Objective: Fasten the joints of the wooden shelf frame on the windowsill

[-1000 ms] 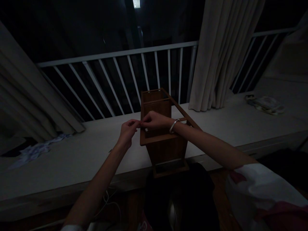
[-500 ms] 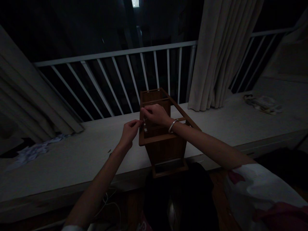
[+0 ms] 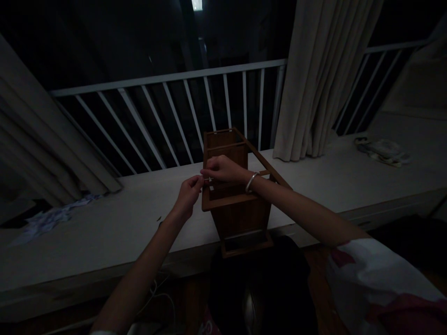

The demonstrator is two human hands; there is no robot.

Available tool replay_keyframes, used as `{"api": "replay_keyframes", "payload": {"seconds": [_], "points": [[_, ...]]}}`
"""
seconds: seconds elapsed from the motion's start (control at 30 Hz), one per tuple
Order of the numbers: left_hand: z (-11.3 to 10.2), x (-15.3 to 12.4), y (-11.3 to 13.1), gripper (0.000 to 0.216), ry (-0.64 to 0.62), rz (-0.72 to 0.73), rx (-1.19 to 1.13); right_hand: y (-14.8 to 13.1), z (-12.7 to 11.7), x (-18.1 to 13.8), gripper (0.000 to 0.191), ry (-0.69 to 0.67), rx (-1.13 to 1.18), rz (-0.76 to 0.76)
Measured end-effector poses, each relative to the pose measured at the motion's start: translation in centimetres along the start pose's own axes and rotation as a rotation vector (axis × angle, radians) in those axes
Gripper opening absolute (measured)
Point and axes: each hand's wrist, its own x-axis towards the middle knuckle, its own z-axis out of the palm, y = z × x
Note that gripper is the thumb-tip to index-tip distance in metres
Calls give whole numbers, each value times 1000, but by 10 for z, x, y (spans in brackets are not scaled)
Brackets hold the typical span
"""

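Head view shows both hands [image 3: 187, 194] [image 3: 224, 168] at the wooden frame [image 3: 228, 203], pink marking [image 3: 208, 327] unreadable.

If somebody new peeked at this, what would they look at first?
Probably the brown wooden frame in the middle, with the person's left grip and right grip close together near its left side. Next might be the shiny bracelet on the right wrist. Behind them, the white railing stands out against the dark.
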Motion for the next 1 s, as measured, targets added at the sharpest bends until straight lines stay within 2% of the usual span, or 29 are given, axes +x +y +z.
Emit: {"api": "replay_keyframes", "payload": {"seconds": [0.13,0.23,0.37,0.43,0.6,0.83,1.0], "points": [[0,-3,1,29,-82,-61,-170,-4,0,-2,36,-67,107,-88],[-1,-5,0,25,-107,-82,-238,-7,1,-3,29,-85,178,-89],[-1,-6,0,22,-75,-95,-269,-6,4,-3,14,-134,310,-53],[1,-7,0,21,-52,-111,-263,-6,4,-2,15,-161,354,-56],[3,-8,-2,24,-59,-111,-261,-6,3,-2,19,-213,324,-116],[3,-10,4,24,-83,-107,-297,-4,4,-3,16,-196,283,-136],[-6,-10,6,18,-29,-134,-326,-6,3,-3,18,-200,288,-114]]}}
